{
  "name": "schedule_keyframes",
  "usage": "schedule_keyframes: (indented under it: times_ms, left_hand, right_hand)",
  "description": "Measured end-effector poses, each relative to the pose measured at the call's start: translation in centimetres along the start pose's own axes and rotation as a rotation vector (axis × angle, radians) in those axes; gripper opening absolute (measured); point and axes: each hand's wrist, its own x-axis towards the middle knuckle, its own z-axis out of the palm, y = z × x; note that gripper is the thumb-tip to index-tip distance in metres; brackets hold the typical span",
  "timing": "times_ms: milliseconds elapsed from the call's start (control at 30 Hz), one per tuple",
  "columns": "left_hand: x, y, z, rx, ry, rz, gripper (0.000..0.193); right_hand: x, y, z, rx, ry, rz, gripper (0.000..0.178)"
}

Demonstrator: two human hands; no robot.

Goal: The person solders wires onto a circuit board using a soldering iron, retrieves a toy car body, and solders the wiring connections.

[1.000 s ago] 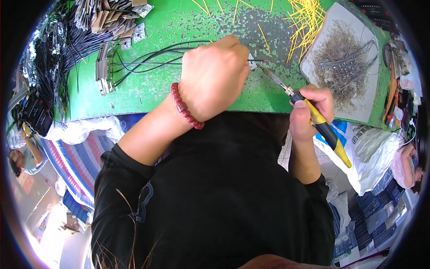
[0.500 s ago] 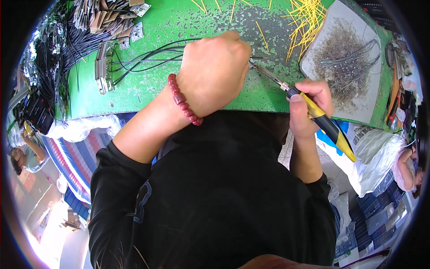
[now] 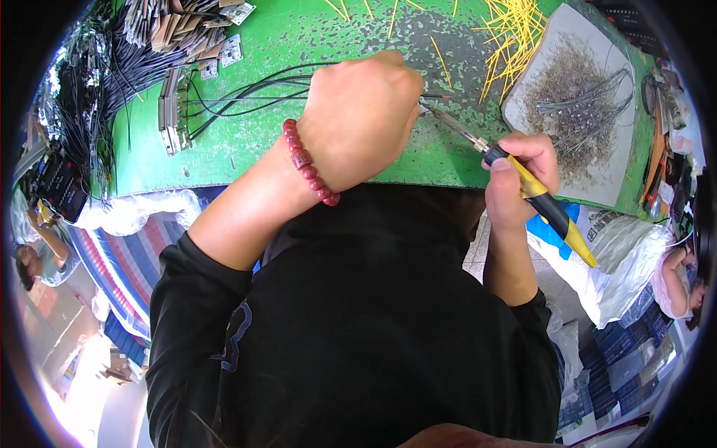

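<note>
My left hand [image 3: 366,123], with a red bead bracelet [image 3: 302,160] at the wrist, is closed over the table, its back toward me. Thin black wires [image 3: 258,97] run under it from a row of small metal-edged boards [image 3: 173,112] to the left; short wire ends [image 3: 439,95] poke out on its right. My fingertips are hidden behind the hand. In my right hand [image 3: 519,175] is a soldering iron [image 3: 549,213] with a yellow and black handle, gripped like a pen. Its thin metal tip points up and left, close to the wire ends; I cannot tell whether they touch.
The worn green table [image 3: 441,160] curves around me. Yellow thin tubes [image 3: 511,41] lie scattered at the far side. A grey slab [image 3: 597,175] bearing wire scraps sits to the right. Bundled black cables [image 3: 97,97] and stacked boards [image 3: 172,26] fill the far left.
Very little differs. The view has shifted slightly; both hands keep their grips, and the iron's tip stays beside the left hand.
</note>
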Motion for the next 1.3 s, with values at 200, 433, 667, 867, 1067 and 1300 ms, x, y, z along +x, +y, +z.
schedule_keyframes:
  times_ms: [200,433,667,867,1067,1300]
  left_hand:
    - [0.0,0.0,0.1,-0.002,0.017,0.002,0.015]
    - [-0.1,-0.1,0.0,-0.018,0.043,0.047,0.014]
    - [-1.3,-0.6,-0.7,-0.037,0.019,0.07,0.01]
    - [-1.6,-1.1,-0.5,-0.088,0.036,0.1,0.01]
    - [-0.9,-1.3,-0.4,0.03,-0.016,0.141,0.014]
    - [-0.5,-1.1,-1.0,0.079,-0.103,0.109,0.016]
  right_hand:
    - [-0.2,0.2,-0.1,0.004,0.01,-0.011,0.024]
    - [-0.2,0.1,0.0,0.016,0.016,-0.014,0.024]
    - [-0.4,-0.2,0.0,-0.014,-0.007,-0.019,0.021]
    - [-1.0,-0.6,0.4,0.012,-0.031,0.032,0.021]
    - [-1.0,-0.2,0.4,-0.03,-0.026,0.042,0.021]
    - [-0.9,-0.3,0.3,-0.024,-0.051,0.065,0.023]
